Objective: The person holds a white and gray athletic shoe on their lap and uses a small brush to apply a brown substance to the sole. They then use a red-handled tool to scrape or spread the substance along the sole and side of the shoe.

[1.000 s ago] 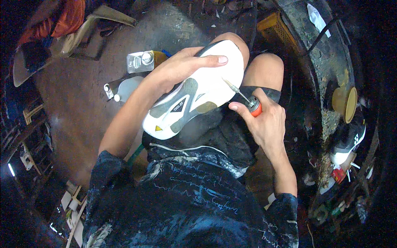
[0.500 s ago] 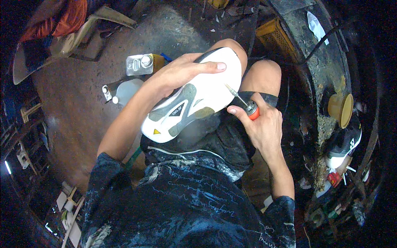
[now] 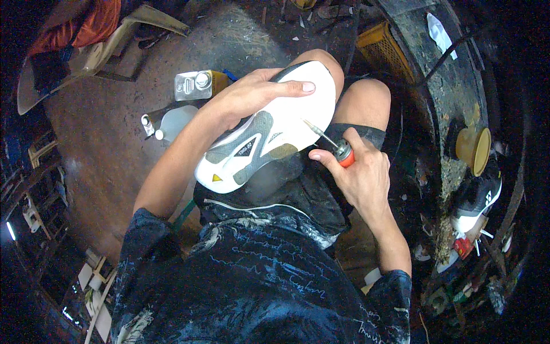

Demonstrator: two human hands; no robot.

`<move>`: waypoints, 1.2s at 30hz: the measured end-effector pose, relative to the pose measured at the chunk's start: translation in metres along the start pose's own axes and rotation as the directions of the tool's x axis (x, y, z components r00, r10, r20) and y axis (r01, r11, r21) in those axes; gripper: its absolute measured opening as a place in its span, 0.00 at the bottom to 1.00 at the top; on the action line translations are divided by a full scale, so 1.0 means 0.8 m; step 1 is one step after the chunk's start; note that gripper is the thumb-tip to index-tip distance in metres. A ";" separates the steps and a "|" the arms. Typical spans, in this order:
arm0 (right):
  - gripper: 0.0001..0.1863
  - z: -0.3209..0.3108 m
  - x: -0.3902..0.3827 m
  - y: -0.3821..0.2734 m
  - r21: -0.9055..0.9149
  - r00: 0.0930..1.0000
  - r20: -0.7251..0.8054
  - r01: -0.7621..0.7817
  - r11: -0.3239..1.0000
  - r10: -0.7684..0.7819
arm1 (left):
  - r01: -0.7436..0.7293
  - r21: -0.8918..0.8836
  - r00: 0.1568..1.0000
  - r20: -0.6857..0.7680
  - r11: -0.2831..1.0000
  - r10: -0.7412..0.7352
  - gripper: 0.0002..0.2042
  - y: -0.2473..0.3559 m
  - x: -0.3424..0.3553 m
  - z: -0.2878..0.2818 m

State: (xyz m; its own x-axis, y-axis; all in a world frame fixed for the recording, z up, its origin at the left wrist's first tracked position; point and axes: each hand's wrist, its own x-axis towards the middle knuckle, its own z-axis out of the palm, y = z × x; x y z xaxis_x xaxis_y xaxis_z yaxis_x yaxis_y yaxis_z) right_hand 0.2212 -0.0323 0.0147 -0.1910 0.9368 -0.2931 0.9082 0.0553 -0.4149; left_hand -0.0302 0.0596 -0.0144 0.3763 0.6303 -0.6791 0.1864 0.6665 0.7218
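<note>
A shoe lies across my lap, its white and grey sole (image 3: 298, 109) turned up toward me. My left hand (image 3: 252, 94) grips it from the far left side, thumb flat on the white sole and fingers hidden underneath. In my right hand (image 3: 364, 172) is what looks like a rotary tool (image 3: 344, 155), with an orange-red body, a metal collar, a thin shaft and a pale pointed tip. The tip is over the white part of the sole, close to its right edge. Whether it touches the surface, I cannot tell.
On the floor left of my arm stand a metal can (image 3: 195, 86) and a translucent bottle (image 3: 179, 123). To the right runs a worn bench (image 3: 441, 109) with a yellowish tub (image 3: 473, 150) and another shoe (image 3: 478, 198). A yellow crate (image 3: 384, 49) sits beyond my knees.
My right hand has shifted slightly left, carrying the tool's tip further in over the sole. The left hand keeps its hold on the shoe.
</note>
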 end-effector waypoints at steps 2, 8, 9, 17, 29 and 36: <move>0.39 0.000 -0.001 0.002 0.000 1.000 0.006 0.003 1.000 -0.003 | -0.005 -0.003 1.000 -0.001 1.000 0.005 0.38 -0.001 0.000 0.001; 0.39 0.003 -0.004 0.002 -0.021 1.000 0.002 0.007 1.000 -0.007 | -0.005 -0.025 1.000 0.010 1.000 0.005 0.39 -0.003 -0.001 0.002; 0.39 0.003 -0.005 0.002 -0.018 1.000 0.000 0.007 1.000 -0.007 | -0.006 -0.025 1.000 0.009 1.000 0.006 0.39 -0.003 -0.001 0.003; 0.40 0.005 -0.008 0.005 -0.018 1.000 -0.003 0.012 1.000 -0.012 | -0.009 -0.008 1.000 -0.008 1.000 0.009 0.39 -0.006 -0.004 0.003; 0.19 -0.009 -0.014 0.068 0.761 0.944 0.159 -0.303 0.573 0.288 | 0.038 0.028 0.999 -0.039 0.999 -0.037 0.41 0.000 -0.010 0.000; 0.65 -0.012 -0.035 0.015 0.926 0.991 -0.047 -0.004 0.376 0.127 | -0.018 -0.170 0.994 0.104 0.985 0.036 0.47 -0.013 -0.001 -0.003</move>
State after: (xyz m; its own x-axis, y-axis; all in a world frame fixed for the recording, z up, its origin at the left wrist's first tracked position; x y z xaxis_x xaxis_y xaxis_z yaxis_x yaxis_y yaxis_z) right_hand 0.2412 -0.0547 0.0259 -0.0564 0.9516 -0.3023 -0.0025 -0.3029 -0.9530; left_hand -0.0344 0.0528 -0.0219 0.4747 0.6090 -0.6354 0.0224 0.7134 0.7004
